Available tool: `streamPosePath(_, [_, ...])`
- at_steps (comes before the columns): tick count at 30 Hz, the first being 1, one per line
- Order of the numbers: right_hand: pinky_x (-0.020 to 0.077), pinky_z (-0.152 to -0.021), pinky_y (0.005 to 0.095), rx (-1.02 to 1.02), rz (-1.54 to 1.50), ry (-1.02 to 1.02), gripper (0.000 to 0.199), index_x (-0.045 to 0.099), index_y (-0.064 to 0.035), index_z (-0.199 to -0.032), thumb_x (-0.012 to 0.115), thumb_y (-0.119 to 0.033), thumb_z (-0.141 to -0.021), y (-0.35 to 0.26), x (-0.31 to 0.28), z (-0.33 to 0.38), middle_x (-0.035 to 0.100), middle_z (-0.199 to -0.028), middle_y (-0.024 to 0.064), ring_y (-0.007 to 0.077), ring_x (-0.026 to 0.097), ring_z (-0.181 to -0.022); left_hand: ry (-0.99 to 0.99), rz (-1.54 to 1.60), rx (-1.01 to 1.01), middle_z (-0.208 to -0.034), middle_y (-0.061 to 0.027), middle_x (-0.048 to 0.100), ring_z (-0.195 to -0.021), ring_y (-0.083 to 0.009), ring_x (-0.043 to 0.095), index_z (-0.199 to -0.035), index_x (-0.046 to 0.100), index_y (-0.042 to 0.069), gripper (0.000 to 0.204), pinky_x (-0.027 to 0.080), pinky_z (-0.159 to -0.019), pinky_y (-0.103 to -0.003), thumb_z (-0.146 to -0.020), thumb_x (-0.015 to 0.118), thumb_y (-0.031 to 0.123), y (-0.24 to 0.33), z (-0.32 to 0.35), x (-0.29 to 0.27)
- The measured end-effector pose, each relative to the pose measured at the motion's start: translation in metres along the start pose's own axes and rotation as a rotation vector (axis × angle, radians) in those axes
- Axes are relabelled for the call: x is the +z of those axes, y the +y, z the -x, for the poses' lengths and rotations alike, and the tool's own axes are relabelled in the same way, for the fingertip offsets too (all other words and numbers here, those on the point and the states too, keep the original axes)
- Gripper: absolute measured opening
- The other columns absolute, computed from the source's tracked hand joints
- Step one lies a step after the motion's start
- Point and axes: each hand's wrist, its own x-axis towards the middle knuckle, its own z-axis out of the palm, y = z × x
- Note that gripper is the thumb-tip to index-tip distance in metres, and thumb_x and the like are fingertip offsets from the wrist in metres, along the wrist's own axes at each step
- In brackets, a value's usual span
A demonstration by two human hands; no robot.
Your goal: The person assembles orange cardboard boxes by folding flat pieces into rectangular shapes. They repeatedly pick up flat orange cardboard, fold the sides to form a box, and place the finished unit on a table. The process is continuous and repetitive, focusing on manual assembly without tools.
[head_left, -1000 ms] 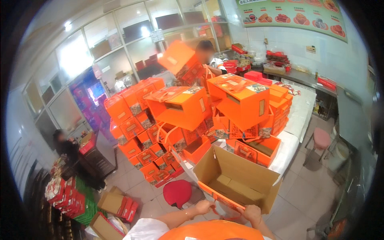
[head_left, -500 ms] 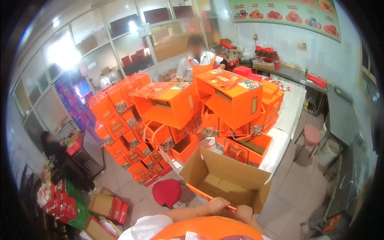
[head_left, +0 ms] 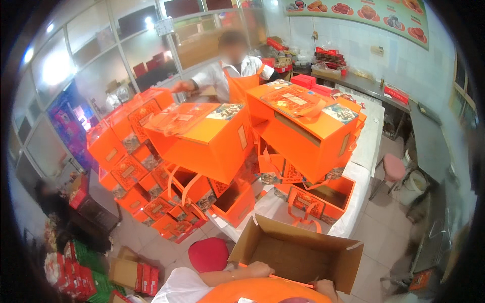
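"So, what's different, going from the left?"

"Well, beyond the carton [head_left: 299, 254], to its left, rise the stacked orange boxes [head_left: 129, 171]. A co-worker's hand [head_left: 183, 86] now stretches out toward their top; a moment ago that arm was down behind the boxes. Whether it touches them, I can't tell."

"And nearer you?"

"The red stool [head_left: 208, 255] sits just left of the carton. Next comes my left hand [head_left: 257, 269], fingers curled over the carton's near edge and grasping it."

"Where's the carton itself?"

"Right in front of my apron [head_left: 268, 291], its open side up and its brown inside showing."

"Your right hand?"

"My right hand [head_left: 326, 288] is toward the right end of that near edge. It was close beside my left; now they're apart. Its fingertips are mostly hidden, so I can't tell whether they're clenched."

"What does that mean for the work?"

"I'd judge the wider spread gives me better control of the carton."

"Farther right?"

"A pink stool [head_left: 394, 168], beyond the carton."
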Motion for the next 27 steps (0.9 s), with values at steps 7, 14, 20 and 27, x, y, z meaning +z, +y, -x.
streamPosePath(7, [0.0536, -0.074, 0.044, 0.185, -0.056, 0.008, 0.032, 0.068, -0.023, -0.107, 0.052, -0.036, -0.081, 0.033, 0.044, -0.007, 0.07, -0.09, 0.0127, 0.0294, 0.068, -0.087, -0.075, 0.034, -0.022, -0.09, -0.0161, 0.069, -0.088, -0.0331, 0.067, -0.089, 0.068, 0.008, 0.025, 0.053, -0.073, -0.047, -0.081, 0.055, 0.028, -0.003, 0.002, -0.03])
streamPosePath(14, [0.0543, -0.06, 0.0447, 0.105, 0.144, 0.182, 0.018, 0.069, -0.0136, -0.08, 0.056, -0.026, -0.077, 0.04, 0.053, -0.006, 0.068, -0.074, 0.0134, 0.0311, 0.069, -0.071, 0.034, -0.085, -0.094, -0.082, -0.0193, 0.068, -0.08, -0.0348, 0.068, -0.078, 0.07, 0.003, 0.031, 0.054, -0.068, -0.046, -0.077, 0.061, 0.032, -0.005, 0.01, -0.022])
streamPosePath(20, [0.053, -0.07, 0.0447, 0.071, 0.114, 0.061, 0.02, 0.07, -0.0059, -0.086, 0.059, -0.02, -0.078, -0.009, -0.003, 0.005, 0.068, -0.083, 0.0199, 0.0337, 0.067, -0.082, 0.325, -0.191, -0.193, -0.075, -0.0164, 0.067, -0.074, -0.032, 0.068, -0.072, 0.067, 0.003, 0.027, 0.053, -0.061, -0.043, -0.072, 0.066, 0.03, -0.029, 0.037, 0.001])
streamPosePath(27, [0.0533, -0.069, 0.0453, 0.029, 0.149, 0.239, 0.018, 0.071, -0.0057, -0.085, 0.058, -0.013, -0.075, 0.0, 0.008, 0.006, 0.068, -0.081, 0.0188, 0.0348, 0.067, -0.077, 0.425, -0.277, -0.1, -0.074, -0.0122, 0.067, -0.072, -0.0313, 0.066, -0.075, 0.069, 0.01, 0.011, 0.053, -0.063, -0.043, -0.07, 0.064, 0.018, -0.032, 0.032, -0.006])
